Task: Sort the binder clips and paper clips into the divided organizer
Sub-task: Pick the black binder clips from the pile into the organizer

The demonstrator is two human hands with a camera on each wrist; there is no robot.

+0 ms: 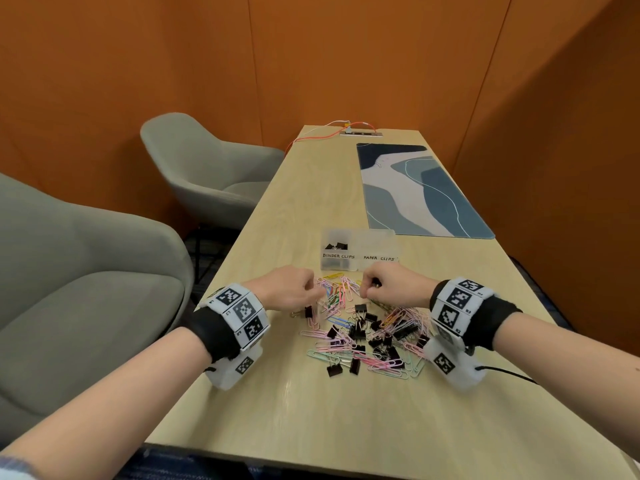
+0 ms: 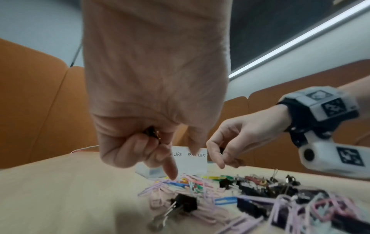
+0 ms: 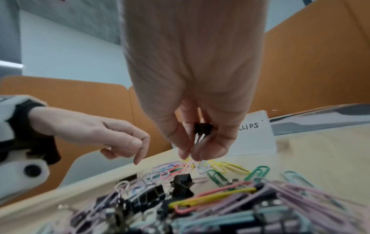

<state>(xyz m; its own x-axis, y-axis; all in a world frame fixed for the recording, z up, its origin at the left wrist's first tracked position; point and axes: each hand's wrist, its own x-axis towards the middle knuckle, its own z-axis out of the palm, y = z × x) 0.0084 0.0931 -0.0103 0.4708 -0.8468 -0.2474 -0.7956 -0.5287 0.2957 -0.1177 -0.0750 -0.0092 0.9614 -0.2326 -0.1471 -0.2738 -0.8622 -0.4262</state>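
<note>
A mixed pile of coloured paper clips and black binder clips (image 1: 367, 334) lies on the wooden table (image 1: 311, 410). Behind it stands the clear organizer (image 1: 358, 263), labelled BINDER CLIPS on the left and PAPER CLIPS on the right. A few black binder clips (image 1: 336, 244) lie in its left compartment. My left hand (image 2: 182, 161) has fingers curled round a small dark clip (image 2: 153, 133) in the palm, and its index fingertip (image 2: 171, 173) touches pink paper clips. My right hand (image 3: 190, 153) keeps a black binder clip (image 3: 202, 129) tucked in its fingers while its fingertips meet over the pink paper clips (image 3: 189, 164).
A blue patterned desk mat (image 1: 422, 188) lies beyond the organizer on the right. A power strip (image 1: 362, 133) with an orange cable sits at the table's far end. Two grey armchairs (image 1: 207, 174) (image 1: 79, 271) stand along the table's left edge.
</note>
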